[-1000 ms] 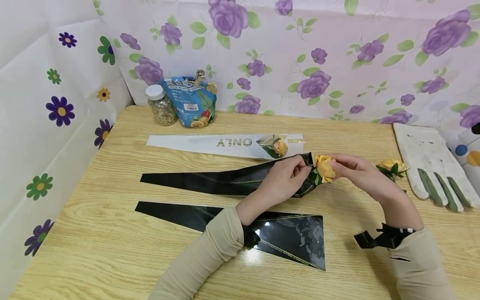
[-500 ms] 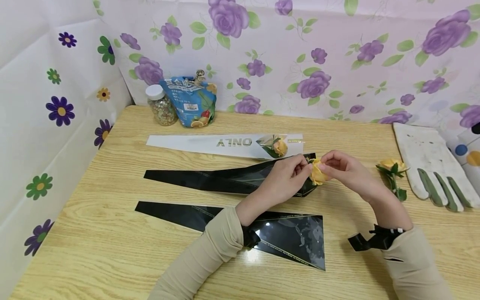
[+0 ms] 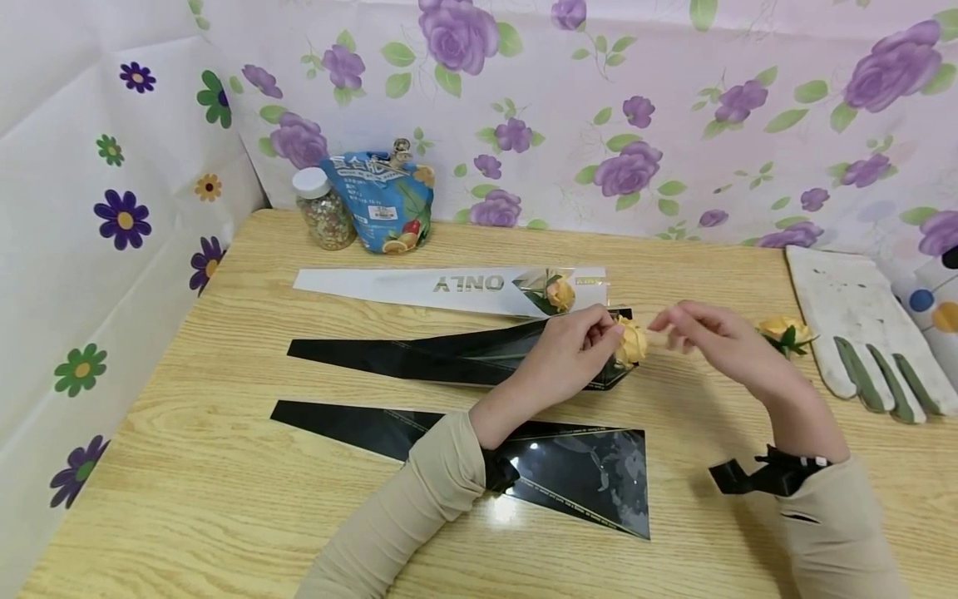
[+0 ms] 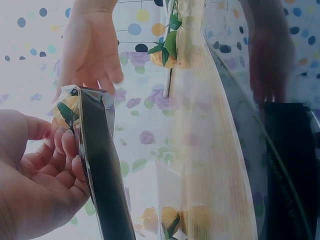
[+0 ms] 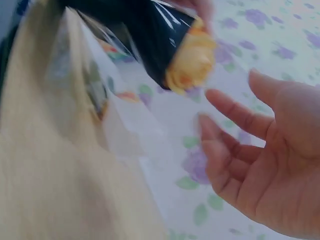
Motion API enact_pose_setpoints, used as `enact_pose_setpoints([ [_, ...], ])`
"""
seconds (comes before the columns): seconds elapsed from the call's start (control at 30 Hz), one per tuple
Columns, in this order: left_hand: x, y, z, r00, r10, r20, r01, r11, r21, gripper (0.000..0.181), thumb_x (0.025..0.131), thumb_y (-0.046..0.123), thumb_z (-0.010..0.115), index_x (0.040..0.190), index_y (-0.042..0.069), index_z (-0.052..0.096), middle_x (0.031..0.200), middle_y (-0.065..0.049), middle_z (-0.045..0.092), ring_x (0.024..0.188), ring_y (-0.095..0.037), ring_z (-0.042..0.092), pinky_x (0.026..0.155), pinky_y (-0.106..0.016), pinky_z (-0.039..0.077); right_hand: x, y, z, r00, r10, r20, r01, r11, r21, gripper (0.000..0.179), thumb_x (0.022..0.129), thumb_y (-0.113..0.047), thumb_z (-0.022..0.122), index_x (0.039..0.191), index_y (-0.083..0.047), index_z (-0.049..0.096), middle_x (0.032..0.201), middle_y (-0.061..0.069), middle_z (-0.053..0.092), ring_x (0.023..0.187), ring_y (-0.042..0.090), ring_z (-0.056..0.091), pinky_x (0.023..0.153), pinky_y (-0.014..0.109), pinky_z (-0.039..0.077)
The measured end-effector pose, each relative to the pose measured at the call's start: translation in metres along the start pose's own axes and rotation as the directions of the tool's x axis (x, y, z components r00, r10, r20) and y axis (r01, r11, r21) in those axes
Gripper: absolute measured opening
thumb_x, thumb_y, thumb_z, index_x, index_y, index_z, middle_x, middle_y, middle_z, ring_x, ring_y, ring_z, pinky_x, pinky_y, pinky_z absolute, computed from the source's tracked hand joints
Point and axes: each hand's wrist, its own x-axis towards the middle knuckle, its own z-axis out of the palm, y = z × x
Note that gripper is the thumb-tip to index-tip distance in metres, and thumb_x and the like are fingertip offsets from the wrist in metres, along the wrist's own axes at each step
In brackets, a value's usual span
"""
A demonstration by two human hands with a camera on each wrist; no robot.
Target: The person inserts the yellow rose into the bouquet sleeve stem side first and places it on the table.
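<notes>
"So, where does the yellow rose [image 3: 633, 343] sit against the hands?"

"Bloom pokes out of the wide mouth of the black sleeve [image 3: 419, 358], right at the left hand's [image 3: 561, 353] fingertips. Right hand [image 3: 714, 341] just beside it, off the petals; right wrist view shows a gap, fingers apart and loosely bent, nothing in them."

"And the left?"

"Fingers curled, thumb in, pinching the sleeve near its mouth. Whether it nips the rose as well, can't tell."

"Why grip there?"

"My reading: holding at the rim steadies wrapper and bloom together, leaving the other hand free around the petals. Narrow end points leftward, so the flower faces the right hand."

"Anything else laid out?"

"Second black sleeve [image 3: 599, 474] flat on the table [image 3: 187, 466], partly under the left forearm. White sleeve [image 3: 374, 284] on the far side, a wrapped rose [image 3: 560, 294] in its wide end. All three narrow leftward, probably lined up for easy reach. Loose rose [image 3: 786, 333] lies right of the right hand, just beside the gloves [image 3: 838, 299]."
</notes>
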Motion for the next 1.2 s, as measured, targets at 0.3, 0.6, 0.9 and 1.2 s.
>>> enact_pose_setpoints([
  [0.3,-0.001,0.002,0.000,1.000,0.009,-0.011,-0.009,0.999,0.044,0.022,0.099,0.027,0.048,0.081,0.017,0.055,0.066,0.004,0.050,0.054,-0.008,0.043,0.052,-0.017,0.034,-0.002,0.010,-0.012,0.926,-0.276,0.256,0.270,0.961,0.060,0.042,0.104,-0.010,0.024,0.115,-0.001,0.063,0.071,0.002,0.054,0.051,0.021,0.038,0.051,0.032,0.037],
  [0.6,-0.003,0.007,0.000,0.999,0.048,-0.001,-0.047,0.991,0.125,0.023,0.097,0.028,0.050,0.079,0.018,0.058,0.066,0.006,0.051,0.055,-0.006,0.045,0.052,-0.016,0.035,0.001,0.014,-0.002,0.831,-0.313,0.459,0.281,0.950,0.140,0.039,0.098,0.001,0.039,0.137,0.000,0.041,0.088,0.006,0.056,0.060,0.018,0.046,0.052,0.033,0.043],
  [0.9,-0.004,0.007,0.005,0.999,0.049,-0.011,-0.047,0.987,0.154,0.021,0.096,0.030,0.052,0.080,0.017,0.057,0.067,0.007,0.050,0.057,-0.005,0.044,0.053,-0.015,0.034,0.004,0.013,0.011,0.801,-0.244,0.547,0.196,0.970,0.145,0.043,0.094,-0.004,0.053,0.133,0.002,0.035,0.093,0.023,0.058,0.073,0.025,0.059,0.061,0.036,0.051],
  [1.2,-0.004,0.007,0.005,0.999,0.033,0.006,-0.033,0.985,0.172,0.020,0.096,0.029,0.053,0.080,0.018,0.057,0.067,0.007,0.051,0.056,-0.005,0.044,0.052,-0.014,0.034,0.005,0.011,0.019,0.771,-0.199,0.605,0.113,0.978,0.177,0.053,0.094,-0.007,0.054,0.138,0.003,0.026,0.095,0.027,0.058,0.075,0.032,0.062,0.064,0.040,0.053],
])
